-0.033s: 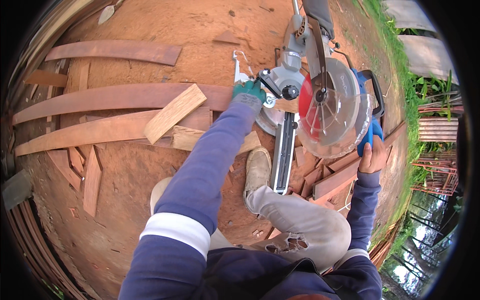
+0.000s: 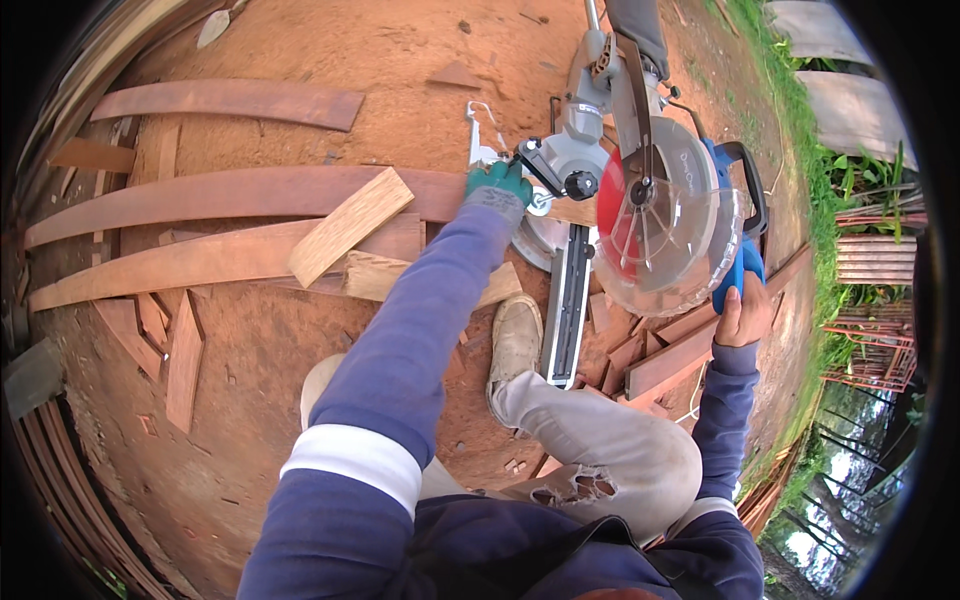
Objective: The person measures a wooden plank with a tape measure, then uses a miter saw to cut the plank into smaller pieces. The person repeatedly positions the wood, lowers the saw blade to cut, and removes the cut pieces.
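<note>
My left hand (image 2: 498, 186), in a green and grey glove, is closed over a reddish wooden board (image 2: 330, 193) beside the saw's clamp (image 2: 540, 165). Its fingertips are partly hidden. The board runs left from the hand, and a short bit of wood (image 2: 575, 212) shows on the saw's base past the clamp. Bare, my right hand (image 2: 745, 312) wraps round the blue handle (image 2: 738, 275) of a mitre saw (image 2: 640, 190). A clear guard (image 2: 680, 240) covers the round blade, which stands to the right of the clamp, its head raised.
A lighter offcut (image 2: 350, 226) lies across two long boards on the left. Another pale piece (image 2: 376, 277) passes under my left forearm. Reddish offcuts (image 2: 670, 360) are heaped right of the saw's rail (image 2: 568, 310). My shoe (image 2: 516, 345) is close to that rail.
</note>
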Motion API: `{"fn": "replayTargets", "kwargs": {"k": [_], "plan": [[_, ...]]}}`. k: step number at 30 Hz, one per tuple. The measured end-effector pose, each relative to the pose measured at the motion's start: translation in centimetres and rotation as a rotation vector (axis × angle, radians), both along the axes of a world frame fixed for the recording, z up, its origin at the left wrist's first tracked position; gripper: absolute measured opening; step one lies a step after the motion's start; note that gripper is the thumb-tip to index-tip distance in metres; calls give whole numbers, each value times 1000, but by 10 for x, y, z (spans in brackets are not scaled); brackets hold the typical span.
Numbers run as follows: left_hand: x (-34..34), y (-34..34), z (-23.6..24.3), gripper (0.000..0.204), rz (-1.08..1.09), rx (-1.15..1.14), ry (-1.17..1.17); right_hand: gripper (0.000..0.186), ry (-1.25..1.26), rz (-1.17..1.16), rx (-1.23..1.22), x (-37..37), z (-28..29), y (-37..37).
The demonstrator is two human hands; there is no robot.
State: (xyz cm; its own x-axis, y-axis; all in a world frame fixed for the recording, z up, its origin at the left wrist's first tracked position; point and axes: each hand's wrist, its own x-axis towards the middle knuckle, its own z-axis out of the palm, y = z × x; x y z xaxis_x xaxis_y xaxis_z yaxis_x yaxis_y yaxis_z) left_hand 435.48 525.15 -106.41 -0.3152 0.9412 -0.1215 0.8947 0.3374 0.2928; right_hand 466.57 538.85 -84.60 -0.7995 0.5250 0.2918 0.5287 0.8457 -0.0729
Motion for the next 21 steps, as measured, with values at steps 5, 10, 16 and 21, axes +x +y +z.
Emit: {"fn": "replayTargets", "kwargs": {"k": [5, 10, 16, 21], "plan": [[-5, 5, -7, 36, 8, 50, 9, 54, 33, -12, 65, 5, -23, 2], [-5, 6, -9, 34, 19, 38, -3, 55, 48, -6, 61, 9, -35, 0], [-4, 4, -5, 33, 33, 52, 35, 56, 96, -7, 82, 6, -47, -6], [-3, 3, -4, 33, 28, 49, 28, 58, 86, -13, 130, 9, -62, -8]]}}
